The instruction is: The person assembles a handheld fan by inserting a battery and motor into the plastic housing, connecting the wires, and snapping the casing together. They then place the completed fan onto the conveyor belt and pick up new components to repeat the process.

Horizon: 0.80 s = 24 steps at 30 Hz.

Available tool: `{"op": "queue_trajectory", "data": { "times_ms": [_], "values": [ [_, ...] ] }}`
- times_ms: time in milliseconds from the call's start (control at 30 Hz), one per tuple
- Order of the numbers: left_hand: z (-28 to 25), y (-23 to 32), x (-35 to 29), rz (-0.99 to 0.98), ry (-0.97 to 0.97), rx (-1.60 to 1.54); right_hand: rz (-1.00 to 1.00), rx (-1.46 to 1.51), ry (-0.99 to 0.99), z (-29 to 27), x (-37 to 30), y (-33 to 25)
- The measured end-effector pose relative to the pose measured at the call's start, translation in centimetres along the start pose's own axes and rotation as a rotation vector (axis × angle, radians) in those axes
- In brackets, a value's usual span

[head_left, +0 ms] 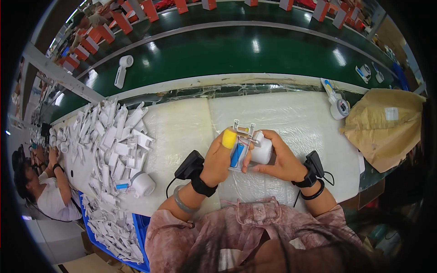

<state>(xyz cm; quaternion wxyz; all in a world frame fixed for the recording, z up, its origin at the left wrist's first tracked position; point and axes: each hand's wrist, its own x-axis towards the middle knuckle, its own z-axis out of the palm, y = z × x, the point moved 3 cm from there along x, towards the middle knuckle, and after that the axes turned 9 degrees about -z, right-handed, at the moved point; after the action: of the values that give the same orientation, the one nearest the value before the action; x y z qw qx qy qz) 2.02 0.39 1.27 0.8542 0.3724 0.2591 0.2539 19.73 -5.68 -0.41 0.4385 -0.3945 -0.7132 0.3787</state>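
Observation:
Close in front of me, my left hand (219,157) is closed around a white plastic handle shell (246,140). A blue cylindrical battery (236,155) lies inside that shell, with thin wires near its upper end. One digit of the left hand wears a yellow cover (229,139). My right hand (283,157) grips a rounded white housing (262,150), which sits against the right side of the shell. Whether the two parts are joined cannot be made out. Some fingertips are hidden behind the parts.
White plastic shells (114,136) pile up on the left, beside another round housing (143,184). More fill a blue bin (142,227). A part-built handheld fan (339,107) and brown paper (387,123) lie right. Beyond runs a green conveyor (218,50). A co-worker (54,191) is at left.

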Motion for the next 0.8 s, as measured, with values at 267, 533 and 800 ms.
{"op": "queue_trajectory", "data": {
  "times_ms": [267,533,800],
  "values": [
    [0.4,0.8,0.2,0.107,0.064,0.134,0.246,0.240,0.071,-3.3,0.0,-1.0],
    [1.0,0.4,0.1,0.054,0.122,0.594,0.229,0.595,0.436,-4.5,0.1,-0.7],
    [0.3,-0.6,0.6,-0.006,0.181,0.542,0.171,0.619,0.303,-5.5,-0.1,-0.8]
  ]
}}
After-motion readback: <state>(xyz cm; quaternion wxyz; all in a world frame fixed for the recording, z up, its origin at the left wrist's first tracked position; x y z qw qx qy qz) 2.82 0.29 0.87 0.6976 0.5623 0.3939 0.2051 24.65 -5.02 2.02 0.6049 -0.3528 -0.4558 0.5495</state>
